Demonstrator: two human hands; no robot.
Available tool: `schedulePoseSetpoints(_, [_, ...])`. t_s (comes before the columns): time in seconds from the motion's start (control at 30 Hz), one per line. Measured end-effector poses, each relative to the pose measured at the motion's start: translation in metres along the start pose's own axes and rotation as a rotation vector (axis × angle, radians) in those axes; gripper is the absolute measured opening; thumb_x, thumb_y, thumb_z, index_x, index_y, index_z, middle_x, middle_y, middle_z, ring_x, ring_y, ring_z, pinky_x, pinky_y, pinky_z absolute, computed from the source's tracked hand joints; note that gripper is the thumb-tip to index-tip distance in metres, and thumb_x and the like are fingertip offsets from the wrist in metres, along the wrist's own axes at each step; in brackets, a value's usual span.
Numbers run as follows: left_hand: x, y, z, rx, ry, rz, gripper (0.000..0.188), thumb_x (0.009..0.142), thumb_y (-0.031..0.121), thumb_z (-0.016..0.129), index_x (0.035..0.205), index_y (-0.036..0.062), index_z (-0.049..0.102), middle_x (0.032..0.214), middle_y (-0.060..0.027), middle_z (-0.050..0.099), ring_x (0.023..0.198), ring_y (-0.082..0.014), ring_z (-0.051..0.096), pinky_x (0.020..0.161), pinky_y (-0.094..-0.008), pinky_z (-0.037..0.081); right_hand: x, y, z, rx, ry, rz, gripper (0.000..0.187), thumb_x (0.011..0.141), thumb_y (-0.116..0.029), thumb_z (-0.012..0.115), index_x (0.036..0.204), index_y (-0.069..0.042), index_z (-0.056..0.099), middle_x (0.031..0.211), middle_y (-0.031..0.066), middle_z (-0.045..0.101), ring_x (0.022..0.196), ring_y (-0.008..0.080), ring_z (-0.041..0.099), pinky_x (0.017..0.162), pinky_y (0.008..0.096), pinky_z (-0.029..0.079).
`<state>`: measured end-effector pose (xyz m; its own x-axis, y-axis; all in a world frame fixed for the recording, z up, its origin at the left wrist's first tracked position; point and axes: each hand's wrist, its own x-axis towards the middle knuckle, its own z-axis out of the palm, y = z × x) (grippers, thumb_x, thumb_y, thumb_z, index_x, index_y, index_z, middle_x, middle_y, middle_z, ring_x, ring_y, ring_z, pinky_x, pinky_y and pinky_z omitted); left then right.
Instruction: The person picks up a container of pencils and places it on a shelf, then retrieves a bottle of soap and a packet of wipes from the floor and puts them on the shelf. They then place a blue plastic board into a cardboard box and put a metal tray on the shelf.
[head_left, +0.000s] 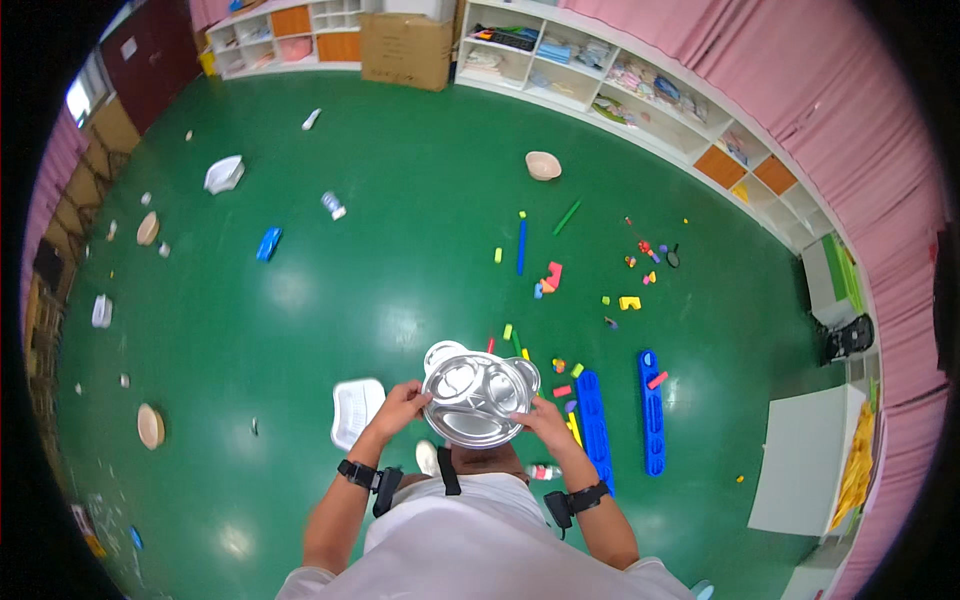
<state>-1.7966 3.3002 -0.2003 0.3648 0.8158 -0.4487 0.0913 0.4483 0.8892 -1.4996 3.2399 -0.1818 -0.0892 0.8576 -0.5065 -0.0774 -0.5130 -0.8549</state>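
Note:
Between my two hands is a shiny metal divided plate (pixel 474 424) with round ear-like compartments at its far side. My left hand (pixel 403 406) grips its left rim, and my right hand (pixel 541 421) grips the right rim, thumb on top. A paler edge shows behind the plate at the far left; whether it is a second plate I cannot tell. On the floor left of my left hand lies a white plastic basket (pixel 355 412). Beside my right hand are a long blue plastic beam (pixel 594 430) and a yellow block piece (pixel 574 429).
Toy blocks, including a red-pink one (pixel 553 275), lie scattered on the green floor ahead and right. A second blue beam (pixel 652 420) lies further right. Beige bowls (pixel 543 166), a white basin (pixel 224 174) and a blue toy car (pixel 268 244) are spread around. White shelves (pixel 620 85) line the far wall.

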Motion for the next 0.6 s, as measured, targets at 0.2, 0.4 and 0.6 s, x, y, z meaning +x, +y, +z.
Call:
schedulePoseSetpoints(0.2, [0.201, 0.083, -0.054, 0.142, -0.035, -0.002, 0.017, 0.091, 0.018, 0.058, 0.088, 0.0016, 0.059, 0.074, -0.0016, 0.057, 0.066, -0.0101, 0.054, 0.059, -0.0264, 0.046, 0.194, -0.064, -0.047, -0.072, 0.04, 0.067, 0.039, 0.08, -0.019, 0.072, 0.113, -0.004, 0.057, 0.093, 0.0054, 0.067, 0.082, 0.013, 0.064, 0.067, 0.0261, 0.05])
schedulePoseSetpoints(0.4, [0.383, 0.176, -0.11, 0.148, 0.021, 0.002, 0.018, 0.091, 0.018, 0.057, 0.082, 0.0029, 0.057, 0.072, -0.0011, 0.056, 0.064, -0.0095, 0.052, 0.057, -0.0259, 0.045, 0.389, -0.189, -0.085, -0.011, -0.028, 0.148, 0.04, 0.081, -0.019, 0.071, 0.115, -0.004, 0.055, 0.095, 0.0056, 0.067, 0.084, 0.0135, 0.065, 0.072, 0.0285, 0.052])
schedulePoseSetpoints(0.6, [0.547, 0.272, -0.163, -0.002, 0.082, -0.018, 0.018, 0.091, 0.017, 0.056, 0.079, 0.0047, 0.055, 0.07, 0.0014, 0.05, 0.063, -0.0084, 0.048, 0.056, -0.0244, 0.042, 0.572, -0.301, -0.118, -0.083, -0.094, 0.101, 0.039, 0.085, -0.023, 0.068, 0.116, -0.006, 0.054, 0.1, 0.0063, 0.067, 0.087, 0.0151, 0.066, 0.078, 0.0308, 0.054])
